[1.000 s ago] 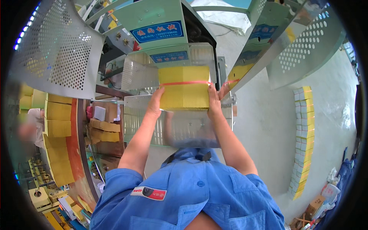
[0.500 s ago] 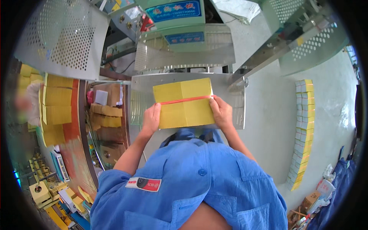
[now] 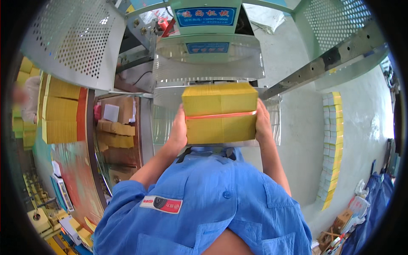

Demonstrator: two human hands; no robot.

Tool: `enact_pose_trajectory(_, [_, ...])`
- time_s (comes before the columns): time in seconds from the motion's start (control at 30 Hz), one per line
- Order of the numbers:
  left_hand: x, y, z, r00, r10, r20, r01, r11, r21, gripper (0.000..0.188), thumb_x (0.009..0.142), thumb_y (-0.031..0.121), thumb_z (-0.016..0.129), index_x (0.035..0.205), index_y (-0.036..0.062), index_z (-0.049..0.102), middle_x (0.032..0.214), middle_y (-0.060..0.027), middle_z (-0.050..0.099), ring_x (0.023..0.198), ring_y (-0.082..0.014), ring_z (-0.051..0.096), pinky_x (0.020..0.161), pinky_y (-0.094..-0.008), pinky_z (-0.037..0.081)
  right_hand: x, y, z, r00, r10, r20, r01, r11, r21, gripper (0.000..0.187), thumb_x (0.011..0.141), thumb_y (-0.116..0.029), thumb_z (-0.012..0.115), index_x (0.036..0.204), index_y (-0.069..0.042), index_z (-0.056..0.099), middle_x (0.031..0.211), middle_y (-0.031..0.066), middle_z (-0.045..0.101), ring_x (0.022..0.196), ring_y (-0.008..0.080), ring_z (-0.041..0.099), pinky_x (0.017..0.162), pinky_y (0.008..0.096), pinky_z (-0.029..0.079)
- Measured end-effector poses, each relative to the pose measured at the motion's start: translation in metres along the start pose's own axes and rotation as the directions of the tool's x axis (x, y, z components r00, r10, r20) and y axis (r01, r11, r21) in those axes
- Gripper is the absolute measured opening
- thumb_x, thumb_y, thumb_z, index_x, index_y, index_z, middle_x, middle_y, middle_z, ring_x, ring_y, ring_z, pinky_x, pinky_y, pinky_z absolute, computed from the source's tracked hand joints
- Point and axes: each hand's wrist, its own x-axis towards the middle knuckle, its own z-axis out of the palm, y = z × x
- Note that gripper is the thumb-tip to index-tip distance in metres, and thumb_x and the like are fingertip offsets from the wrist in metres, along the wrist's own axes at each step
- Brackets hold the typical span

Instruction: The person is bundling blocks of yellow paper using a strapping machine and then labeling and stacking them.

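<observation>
Head view: both forearms (image 3: 156,161) reach forward. Left hand (image 3: 179,131) and right hand (image 3: 263,122) clamp opposite ends of yellow bundle (image 3: 221,130), red strap (image 3: 221,114) around middle; bundle held over metal table (image 3: 163,119). Cardboard box (image 3: 343,219) low at right, contents unclear.

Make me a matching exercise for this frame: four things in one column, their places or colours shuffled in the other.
1. banded yellow stack
2. long row of bundles
3. work shirt
4. band around the stack

A. blue
B. on the floor at right
C. orange-red
D. between left hand and right hand

Pairs: 1-D; 2-B; 3-A; 4-C
</observation>
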Motion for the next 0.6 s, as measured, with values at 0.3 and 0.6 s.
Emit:
enact_pose_trajectory(0.3, [0.016, -0.038, -0.068, 0.956, 0.213, 0.201, -0.258, 0.937, 0.234, 0.038, 0.099, 0.015, 0.047, 0.135, 0.0020, 0.046, 0.130, -0.0085, 0.054, 0.122, -0.0162, 0.047, 0.100, -0.0352, 0.040, -0.032, 0.022, 0.000, 0.954, -0.288, -0.088, 0.289, 0.957, 0.008, 0.039, 0.095, -0.014, 0.044, 0.128, 0.004, 0.055, 0.127, 0.0102, 0.058, 0.116, 0.0181, 0.054, 0.099, 0.0297, 0.041])
enact_pose_trajectory(0.6, [0.015, -0.027, -0.079, 0.962, 0.014, 0.273, -0.153, 0.855, 0.496, 0.045, 0.099, 0.023, 0.048, 0.140, 0.0033, 0.045, 0.139, -0.0104, 0.048, 0.130, -0.0243, 0.044, 0.108, -0.0350, 0.034, -0.037, 0.039, -0.008, 0.981, -0.049, -0.188, 0.085, 0.978, 0.189, 0.033, 0.096, -0.017, 0.050, 0.121, 0.003, 0.060, 0.114, 0.0072, 0.063, 0.102, 0.0142, 0.058, 0.088, 0.0265, 0.045])
